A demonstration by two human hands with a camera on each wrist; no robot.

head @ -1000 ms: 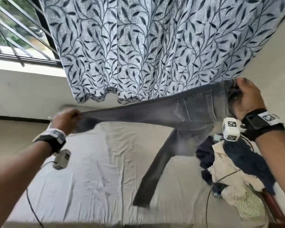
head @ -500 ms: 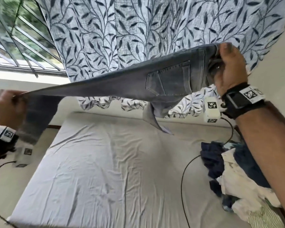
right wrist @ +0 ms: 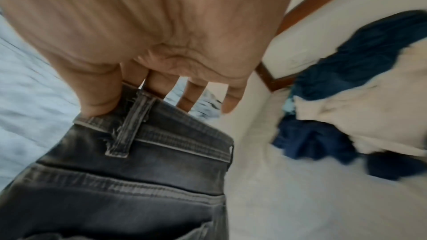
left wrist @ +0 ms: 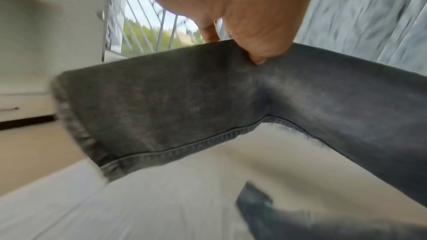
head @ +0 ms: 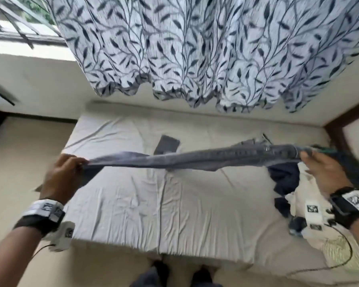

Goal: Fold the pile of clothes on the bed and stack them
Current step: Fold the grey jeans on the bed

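Observation:
A pair of grey jeans (head: pixel 205 158) is stretched level above the bed (head: pixel 153 204). My left hand (head: pixel 71 164) pinches one leg near its hem (left wrist: pixel 161 98). At the other end my right hand (head: pixel 311 160) pinches the waistband (right wrist: pixel 143 127) beside a belt loop, thumb on top. The second leg's hem (head: pixel 167 145) hangs behind, over the sheet. A pile of unfolded clothes (head: pixel 294 189), dark blue and cream (right wrist: pixel 346 116), lies on the bed's right side under my right hand.
A leaf-patterned curtain (head: pixel 195 48) hangs over the far side of the bed, a barred window (head: pixel 19 27) at upper left. A dark wooden frame (head: pixel 340 125) borders the bed at right. A black cable (head: pixel 340 255) trails over the near right corner. Beige floor lies left.
Both hands have come down from curtain height to just above the bed, keeping the jeans stretched between them. The jeans now lie edge-on and level; the loose leg has swung to the far side.

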